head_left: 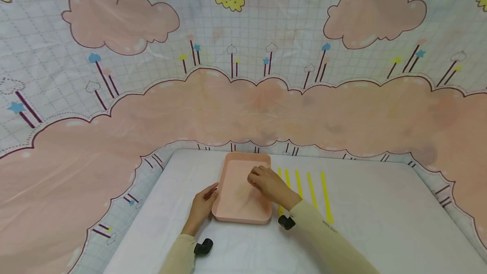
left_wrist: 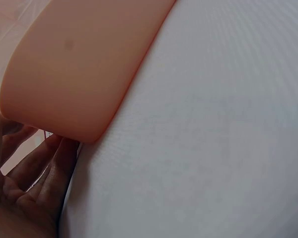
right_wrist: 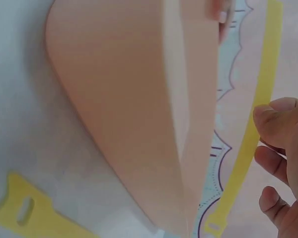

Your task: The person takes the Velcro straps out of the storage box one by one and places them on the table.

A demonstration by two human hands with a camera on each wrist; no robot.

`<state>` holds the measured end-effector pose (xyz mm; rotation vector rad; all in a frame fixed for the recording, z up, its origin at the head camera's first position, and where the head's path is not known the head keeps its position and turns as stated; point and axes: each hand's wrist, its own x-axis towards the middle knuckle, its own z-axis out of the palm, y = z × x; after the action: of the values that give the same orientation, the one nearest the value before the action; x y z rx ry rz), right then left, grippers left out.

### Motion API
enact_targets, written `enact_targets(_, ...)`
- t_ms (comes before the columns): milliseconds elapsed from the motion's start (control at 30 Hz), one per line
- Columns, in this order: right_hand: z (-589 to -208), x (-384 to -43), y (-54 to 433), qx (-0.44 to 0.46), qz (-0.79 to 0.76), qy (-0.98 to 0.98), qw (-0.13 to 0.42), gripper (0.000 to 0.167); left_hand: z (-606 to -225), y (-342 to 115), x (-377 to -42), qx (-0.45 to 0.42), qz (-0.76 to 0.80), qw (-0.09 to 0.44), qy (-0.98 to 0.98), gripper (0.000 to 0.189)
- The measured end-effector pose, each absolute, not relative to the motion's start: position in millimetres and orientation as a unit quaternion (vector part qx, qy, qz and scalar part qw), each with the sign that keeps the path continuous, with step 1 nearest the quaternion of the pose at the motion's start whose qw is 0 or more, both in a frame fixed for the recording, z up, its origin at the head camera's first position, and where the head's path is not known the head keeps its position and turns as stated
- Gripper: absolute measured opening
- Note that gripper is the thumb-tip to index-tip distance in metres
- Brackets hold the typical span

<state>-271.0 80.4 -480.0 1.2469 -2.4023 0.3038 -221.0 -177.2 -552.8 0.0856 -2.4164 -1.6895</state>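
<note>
A shallow pink tray (head_left: 243, 219) lies on the white table, its long sides running away from me. My left hand (head_left: 203, 204) holds the tray's left side; in the left wrist view its fingers meet the tray wall (left_wrist: 64, 89). Above the tray, my right hand (head_left: 271, 184) pinches a yellow hook-and-loop cable tie (right_wrist: 243, 163) between thumb and fingers. That tie hangs lengthwise, slotted head down, in the right wrist view. To the tray's right, several more yellow ties (head_left: 326, 198) lie in a row, the nearest partly covered by my right wrist and forearm.
The white table (head_left: 380, 206) extends on both sides of the tray. A printed cloth (head_left: 289, 113) with pink clouds hangs behind it and surrounds the table edges. Black wrist cameras (head_left: 203, 247) are worn on both forearms.
</note>
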Motion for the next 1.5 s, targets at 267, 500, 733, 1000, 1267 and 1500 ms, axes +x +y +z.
enact_targets(267, -471, -268, 83, 0.437, 0.157, -0.861, 0.208, 0.016, -553, -177, -222, 0.029, -0.567, 0.091, -0.818, 0.038)
enact_targets(500, -466, -266, 87, 0.432, 0.22, -0.85, 0.206, 0.018, -553, -176, -223, 0.034, -0.565, 0.091, -0.819, 0.037)
enact_targets(733, -468, -266, 91, 0.416, 0.272, -0.844, 0.201, 0.019, -551, -176, -221, 0.032, -0.568, 0.093, -0.817, 0.037)
enact_targets(1000, -466, -262, 97, 0.368, 0.326, -0.854, 0.172, 0.017, -551, -176, -222, 0.03, -0.571, 0.095, -0.815, 0.037)
enact_targets(1267, -469, -263, 104, 0.332, 0.373, -0.849, 0.171, 0.013, -552, -176, -223, 0.03, -0.571, 0.093, -0.815, 0.037)
enact_targets(1500, -471, -262, 110, 0.3, 0.418, -0.845, 0.146, 0.014, -554, -176, -224, 0.03, -0.571, 0.093, -0.815, 0.037)
